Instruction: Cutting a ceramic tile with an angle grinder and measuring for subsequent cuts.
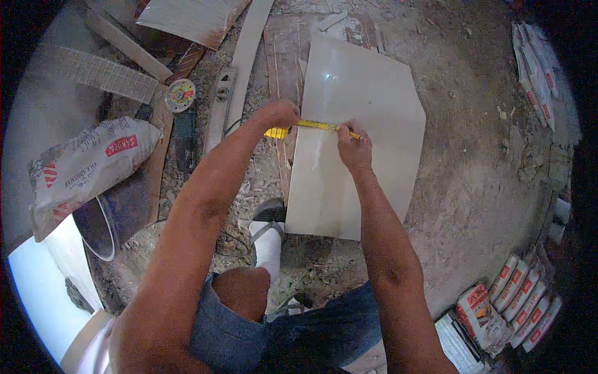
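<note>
A large beige tile (367,87) with cut corners lies in front of me. My left hand (280,115) is closed on a yellow tape measure (276,133) at the tile's left edge. Its yellow blade (317,125) stretches across the tile to my right hand (356,149). The fingers of that hand pinch the blade's far part over the middle of the tile. A short yellow piece pokes out past them; whether it is the blade's end or a pencil, I cannot tell.
An angle grinder (182,124) and a spirit level (221,103) lie left of the tile. Farther left, a printed bag (99,165) rests over a dark bucket (103,227). Stacked bags (523,299) stand at lower right. My sandalled foot (268,234) is beside the tile on rubble.
</note>
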A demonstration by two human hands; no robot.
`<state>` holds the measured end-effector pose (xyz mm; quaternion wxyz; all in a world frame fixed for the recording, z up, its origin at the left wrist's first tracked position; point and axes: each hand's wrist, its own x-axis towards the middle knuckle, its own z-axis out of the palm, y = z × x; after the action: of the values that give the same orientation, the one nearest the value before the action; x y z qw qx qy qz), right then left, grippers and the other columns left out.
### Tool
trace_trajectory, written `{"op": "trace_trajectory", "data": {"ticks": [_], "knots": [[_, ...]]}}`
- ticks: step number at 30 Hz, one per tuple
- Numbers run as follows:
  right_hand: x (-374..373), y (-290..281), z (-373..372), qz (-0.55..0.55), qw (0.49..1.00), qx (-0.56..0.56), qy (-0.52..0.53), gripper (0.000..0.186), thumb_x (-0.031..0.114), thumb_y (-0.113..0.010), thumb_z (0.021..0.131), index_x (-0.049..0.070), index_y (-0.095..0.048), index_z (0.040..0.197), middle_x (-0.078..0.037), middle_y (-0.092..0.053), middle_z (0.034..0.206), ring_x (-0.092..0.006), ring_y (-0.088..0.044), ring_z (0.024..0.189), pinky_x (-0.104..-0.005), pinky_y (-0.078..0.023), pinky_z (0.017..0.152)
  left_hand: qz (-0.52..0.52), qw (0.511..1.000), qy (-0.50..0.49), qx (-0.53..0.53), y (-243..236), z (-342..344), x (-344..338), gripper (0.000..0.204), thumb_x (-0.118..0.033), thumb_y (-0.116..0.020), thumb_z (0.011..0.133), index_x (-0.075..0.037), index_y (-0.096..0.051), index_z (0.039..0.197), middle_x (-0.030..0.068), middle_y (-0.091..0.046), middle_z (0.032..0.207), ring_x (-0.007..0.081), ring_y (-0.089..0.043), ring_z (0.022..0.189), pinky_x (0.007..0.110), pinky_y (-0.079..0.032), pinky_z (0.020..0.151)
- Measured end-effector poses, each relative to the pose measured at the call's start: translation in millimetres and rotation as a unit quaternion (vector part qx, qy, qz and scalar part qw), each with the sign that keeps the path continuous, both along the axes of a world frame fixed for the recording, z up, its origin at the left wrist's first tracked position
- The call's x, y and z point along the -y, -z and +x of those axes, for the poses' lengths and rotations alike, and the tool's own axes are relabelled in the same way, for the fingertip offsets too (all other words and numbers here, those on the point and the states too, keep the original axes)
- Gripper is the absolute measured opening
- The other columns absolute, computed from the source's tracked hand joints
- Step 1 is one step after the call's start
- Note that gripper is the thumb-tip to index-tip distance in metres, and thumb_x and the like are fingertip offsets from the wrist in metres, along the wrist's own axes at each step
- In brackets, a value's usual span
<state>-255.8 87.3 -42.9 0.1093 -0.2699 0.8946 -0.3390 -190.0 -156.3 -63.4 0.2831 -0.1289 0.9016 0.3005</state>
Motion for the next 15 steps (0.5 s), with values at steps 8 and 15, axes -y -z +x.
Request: {"op": "trace_trajectory", "data": {"ticks": [8,15], "knots": [[2.7,-14.8,1.3,-0.072,0.993,0.075,0.049,0.021,0.025,-0.052,0.092,0.006,-0.062,0.090,-0.019,-0.066,0.084,-0.0376,-0.065,0.082,-0.0440,-0.052,0.076,0.032,0.999,0.019,-0.016,-5.9,-2.0,-2.3,0.030,-0.026,-0.061,0.081,-0.006,-0.071,0.101,0.0168,-0.071,0.093,0.0311,-0.067,0.083,0.045,-0.052,0.075],[3.5,-2.0,-0.1,-0.014,1.000,0.017,0.011,0.023,0.026,-0.051,0.091,0.006,-0.062,0.091,-0.019,-0.067,0.085,-0.0398,-0.066,0.084,-0.0481,-0.051,0.077,0.010,0.998,0.055,-0.042,0.9,3.7,4.0,0.032,-0.030,-0.062,0.083,-0.006,-0.071,0.102,0.0167,-0.071,0.092,0.0308,-0.067,0.082,0.044,-0.052,0.075]]}}
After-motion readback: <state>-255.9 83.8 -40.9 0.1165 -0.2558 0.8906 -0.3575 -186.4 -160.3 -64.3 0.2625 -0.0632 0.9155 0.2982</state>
